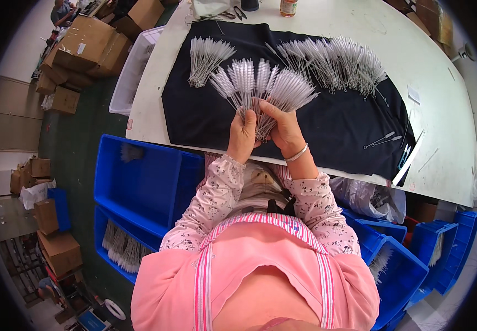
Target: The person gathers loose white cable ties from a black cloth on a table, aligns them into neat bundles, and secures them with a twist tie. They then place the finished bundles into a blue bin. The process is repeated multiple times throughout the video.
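Note:
A fanned bunch of thin white-bristled tube brushes point(292, 88) stands in my hands, bristles away from me and wire handles gathered toward me. My left hand point(241, 137) is closed round the handles on the left side, its thumb pressed on them. My right hand point(283, 126) grips the right side, its thumb and finger at the middle of the bunch. A dark cloth point(194, 113) lies under them on the white table. Beyond my left hand rests a smaller pile of brushes point(209, 55); beyond my right hand, a large heap of brushes point(340, 63).
A few loose brushes point(383, 139) and blue-handled snips point(404, 156) lie at the cloth's right edge. Scissors point(239, 13) and a jar point(288, 7) sit at the back. Blue bins point(133, 182) stand left and right below the table; cartons point(86, 44) are stacked far left.

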Demonstrator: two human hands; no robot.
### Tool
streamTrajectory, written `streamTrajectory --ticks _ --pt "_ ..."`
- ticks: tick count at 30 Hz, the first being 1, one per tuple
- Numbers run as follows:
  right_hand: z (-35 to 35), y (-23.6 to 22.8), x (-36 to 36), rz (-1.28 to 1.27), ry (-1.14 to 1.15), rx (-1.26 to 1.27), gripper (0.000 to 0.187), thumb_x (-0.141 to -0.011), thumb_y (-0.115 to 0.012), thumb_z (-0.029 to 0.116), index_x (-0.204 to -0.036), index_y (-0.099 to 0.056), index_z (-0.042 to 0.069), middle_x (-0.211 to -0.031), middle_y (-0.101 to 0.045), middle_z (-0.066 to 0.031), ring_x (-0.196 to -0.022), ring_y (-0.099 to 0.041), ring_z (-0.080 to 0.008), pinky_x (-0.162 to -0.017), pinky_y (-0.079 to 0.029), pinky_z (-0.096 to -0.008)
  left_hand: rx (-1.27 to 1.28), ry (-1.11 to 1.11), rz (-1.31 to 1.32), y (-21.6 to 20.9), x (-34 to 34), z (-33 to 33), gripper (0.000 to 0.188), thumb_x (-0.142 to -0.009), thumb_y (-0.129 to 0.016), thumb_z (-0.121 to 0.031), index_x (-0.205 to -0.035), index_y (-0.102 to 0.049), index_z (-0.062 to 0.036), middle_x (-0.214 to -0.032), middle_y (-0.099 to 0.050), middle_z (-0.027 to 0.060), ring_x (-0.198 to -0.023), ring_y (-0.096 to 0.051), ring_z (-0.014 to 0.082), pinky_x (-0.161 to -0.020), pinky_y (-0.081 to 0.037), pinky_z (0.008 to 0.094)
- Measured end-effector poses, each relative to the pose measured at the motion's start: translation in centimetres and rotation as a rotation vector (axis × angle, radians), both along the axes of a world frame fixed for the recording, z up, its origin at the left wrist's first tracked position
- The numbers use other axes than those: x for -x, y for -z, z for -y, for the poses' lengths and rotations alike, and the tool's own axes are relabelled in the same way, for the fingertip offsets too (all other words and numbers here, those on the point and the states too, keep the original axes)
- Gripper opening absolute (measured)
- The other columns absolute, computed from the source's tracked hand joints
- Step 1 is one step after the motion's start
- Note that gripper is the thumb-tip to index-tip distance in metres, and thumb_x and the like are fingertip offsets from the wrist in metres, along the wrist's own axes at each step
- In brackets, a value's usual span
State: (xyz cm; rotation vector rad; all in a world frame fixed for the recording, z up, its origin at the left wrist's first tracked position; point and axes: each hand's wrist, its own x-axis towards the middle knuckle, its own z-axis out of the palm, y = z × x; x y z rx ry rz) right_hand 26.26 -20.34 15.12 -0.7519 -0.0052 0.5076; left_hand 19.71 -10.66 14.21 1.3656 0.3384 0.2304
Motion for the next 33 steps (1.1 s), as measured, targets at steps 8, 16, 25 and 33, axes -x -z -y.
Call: streamTrajectory --ticks 8,16,25,33 --pt "0.0 1.2 -0.1 -0.052 0.018 -0.059 0.021 -0.080 -0.066 0.002 -0.100 -0.061 0.000 -0.088 -0.065 -0.0069 -0.079 -0.063 -0.0177 -0.067 -0.052 -0.0296 -0.056 -0.106 -0.010 0.9 -0.3 0.3 0.030 -0.099 -0.044 -0.034 -0.095 -0.049 -0.0044 -0.081 -0.057 0.0025 -0.068 -0.050 0.0064 -0.058 -0.043 0.0234" --pt "0.7 2.6 -0.2 -0.099 -0.109 -0.093 0.019 -0.085 -0.062 0.012 -0.099 -0.063 0.000 -0.091 -0.066 -0.0075 -0.080 -0.063 -0.0171 -0.069 -0.052 -0.0289 -0.209 -0.129 0.023 0.4 -0.4 0.7 0.032 -0.090 -0.062 -0.030 -0.094 -0.050 -0.0001 -0.081 -0.062 0.0070 -0.071 -0.057 0.0109 -0.061 -0.047 0.0289" --pt "0.3 3.3 0.3 -0.044 -0.023 -0.054 0.026 -0.082 -0.067 0.010 -0.106 -0.058 0.002 -0.093 -0.064 -0.0066 -0.080 -0.062 -0.0166 -0.067 -0.051 -0.0280 -0.318 -0.053 0.004 0.5 -0.5 0.2 0.038 -0.083 -0.071 -0.027 -0.099 -0.049 0.0008 -0.075 -0.062 0.0063 -0.060 -0.058 0.0118 -0.053 -0.047 0.0265" --pt "2.2 3.7 0.2 0.099 -0.423 -0.247 0.069 -0.084 -0.065 0.037 -0.133 -0.038 -0.003 -0.122 -0.054 -0.0203 -0.108 -0.057 -0.0276 -0.093 -0.046 -0.0380 -0.046 0.582 -0.193 -0.3 0.6 -1.9 0.041 -0.076 -0.072 -0.013 -0.107 -0.047 -0.0017 -0.077 -0.057 0.0038 -0.054 -0.053 0.0097 -0.044 -0.042 0.0219"
